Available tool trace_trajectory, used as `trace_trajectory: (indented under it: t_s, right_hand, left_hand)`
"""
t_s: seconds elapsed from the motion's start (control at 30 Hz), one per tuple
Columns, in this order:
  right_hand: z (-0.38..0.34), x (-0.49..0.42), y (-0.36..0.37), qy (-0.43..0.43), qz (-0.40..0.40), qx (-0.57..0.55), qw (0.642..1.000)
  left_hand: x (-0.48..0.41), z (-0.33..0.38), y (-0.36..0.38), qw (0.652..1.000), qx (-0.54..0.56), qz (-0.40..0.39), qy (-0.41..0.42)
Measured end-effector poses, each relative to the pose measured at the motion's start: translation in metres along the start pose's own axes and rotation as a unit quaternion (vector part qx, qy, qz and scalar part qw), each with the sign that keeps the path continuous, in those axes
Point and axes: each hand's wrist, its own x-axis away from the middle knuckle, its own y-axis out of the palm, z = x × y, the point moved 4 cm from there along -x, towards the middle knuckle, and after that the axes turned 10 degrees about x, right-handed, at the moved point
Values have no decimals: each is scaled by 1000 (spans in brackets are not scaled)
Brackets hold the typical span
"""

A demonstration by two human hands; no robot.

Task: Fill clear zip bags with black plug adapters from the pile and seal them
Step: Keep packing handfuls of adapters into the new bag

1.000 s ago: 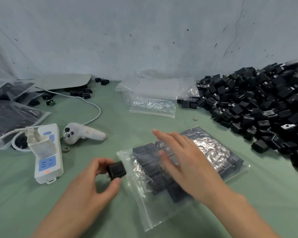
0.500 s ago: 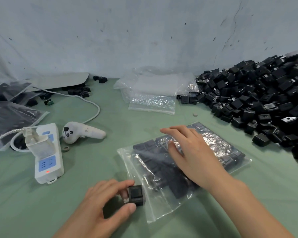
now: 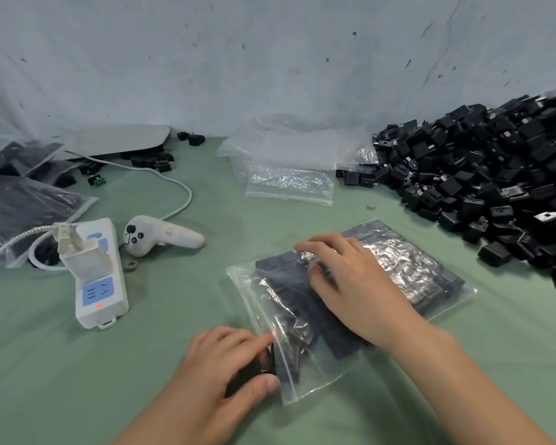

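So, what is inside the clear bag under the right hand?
Black adapters lie packed flat in rows inside the bag. The right hand rests on top and covers the middle ones; glare on the plastic hides others, so their number cannot be told.

Soft, even light, fairly bright, with faint shadows. Glare whitens the crinkled clear bag point(image 3: 395, 264). Wide-angle bending curves the edges, and the adapter pile point(image 3: 495, 187) blurs at far right.

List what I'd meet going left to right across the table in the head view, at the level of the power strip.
White power strip → white controller → clear zip bag → pile of black plug adapters.
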Motion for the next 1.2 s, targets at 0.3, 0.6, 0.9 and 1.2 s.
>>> trace_trajectory:
  t_s: [0.3, 0.6, 0.9, 1.2]
  right_hand:
    - [-13, 6, -1, -78, -127, -66, 987]
    - [-9, 12, 0, -66, -150, -74, 984]
    - [-8, 14, 1, -63, -176, -78, 979]
    - [-10, 15, -2, -57, -180, -82, 979]
  left_hand:
    - [1, -5, -6, 998, 44, 27, -34]
    - [-5, -11, -12, 993, 22, 74, -85]
    - [2, -10, -14, 988, 118, -42, -93]
    - [0, -7, 1, 987, 104, 5, -125]
